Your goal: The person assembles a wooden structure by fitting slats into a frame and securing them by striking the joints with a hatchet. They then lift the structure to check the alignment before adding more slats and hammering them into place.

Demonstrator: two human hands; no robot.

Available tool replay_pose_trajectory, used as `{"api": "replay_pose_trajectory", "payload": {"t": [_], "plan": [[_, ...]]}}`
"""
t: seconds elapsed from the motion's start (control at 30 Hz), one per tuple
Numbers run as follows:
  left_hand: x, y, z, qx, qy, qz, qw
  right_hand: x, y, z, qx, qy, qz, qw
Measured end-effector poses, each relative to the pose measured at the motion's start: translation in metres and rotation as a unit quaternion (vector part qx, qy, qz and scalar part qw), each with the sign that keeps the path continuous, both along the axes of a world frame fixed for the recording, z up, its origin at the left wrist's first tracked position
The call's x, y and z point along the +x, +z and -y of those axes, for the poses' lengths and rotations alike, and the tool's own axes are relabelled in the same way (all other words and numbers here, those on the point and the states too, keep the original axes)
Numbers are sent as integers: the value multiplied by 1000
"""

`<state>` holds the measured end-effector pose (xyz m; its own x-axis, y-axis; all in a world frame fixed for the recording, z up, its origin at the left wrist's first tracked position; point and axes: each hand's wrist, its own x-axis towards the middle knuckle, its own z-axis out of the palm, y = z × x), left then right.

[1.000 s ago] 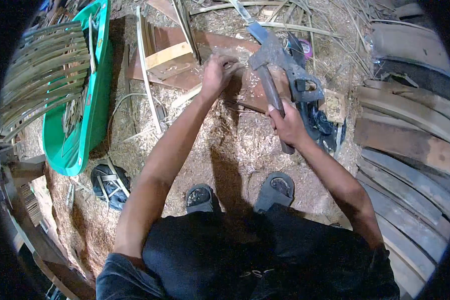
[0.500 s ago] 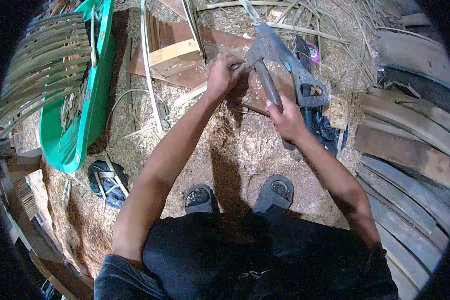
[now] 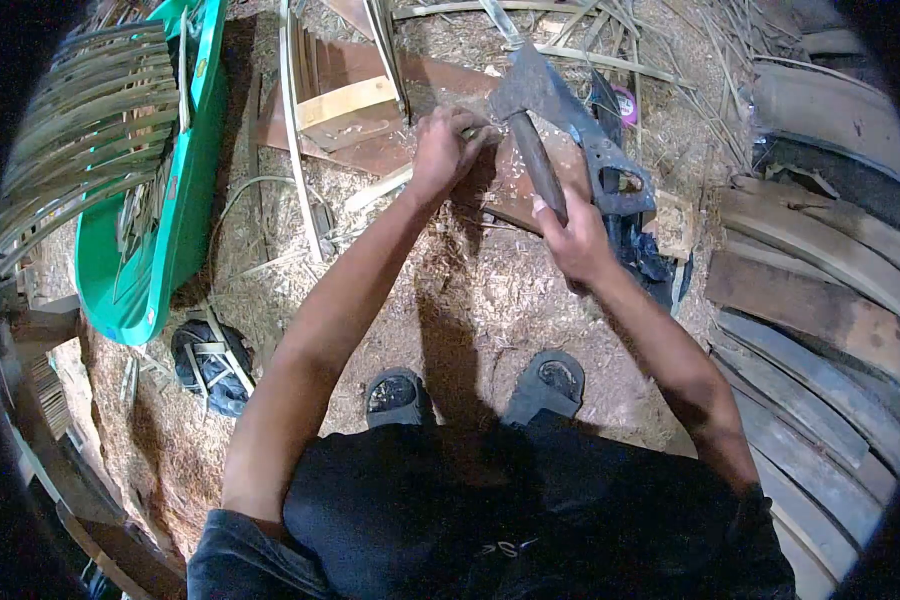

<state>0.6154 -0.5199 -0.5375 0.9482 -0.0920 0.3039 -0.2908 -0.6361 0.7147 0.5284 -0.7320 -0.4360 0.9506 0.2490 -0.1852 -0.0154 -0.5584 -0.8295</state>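
Note:
My right hand (image 3: 574, 240) grips the dark wooden handle of a hatchet (image 3: 530, 110), whose grey blade is raised over a reddish-brown board (image 3: 515, 195) lying on the ground. My left hand (image 3: 443, 148) is closed on a small thin piece of bamboo (image 3: 478, 131) held against that board, right beside the hatchet head. Both arms reach forward from my crouched body. My feet in dark sandals (image 3: 470, 390) rest on the shavings below.
A green plastic tub (image 3: 160, 200) with bamboo strips lies at the left, next to a curved bundle of slats (image 3: 80, 120). A pale wooden frame (image 3: 345, 105) stands behind the board. Curved planks (image 3: 820, 300) stack at the right. A hand saw (image 3: 610, 160) lies beside the hatchet. Shavings cover the ground.
The hatchet head has risen and shifted slightly up and left over the board. My left hand has stayed on the small piece. The view has tilted a little.

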Motion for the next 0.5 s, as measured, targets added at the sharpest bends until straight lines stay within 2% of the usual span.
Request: {"api": "replay_pose_trajectory", "payload": {"t": [0.03,0.13,0.33,0.5], "plan": [[0,1,0,-10,-6,-5,1000,0,1,-1,12,4,21,1000],[0,7,-1,-13,-14,11,1000,3,-14,3,-52,2,-38,998],[1,-1,-1,-20,-13,-3,1000,4,-5,3,3,-10,23,1000],[2,6,-1,-26,-9,-4,1000,5,-18,7,-32,8,0,999]]}}
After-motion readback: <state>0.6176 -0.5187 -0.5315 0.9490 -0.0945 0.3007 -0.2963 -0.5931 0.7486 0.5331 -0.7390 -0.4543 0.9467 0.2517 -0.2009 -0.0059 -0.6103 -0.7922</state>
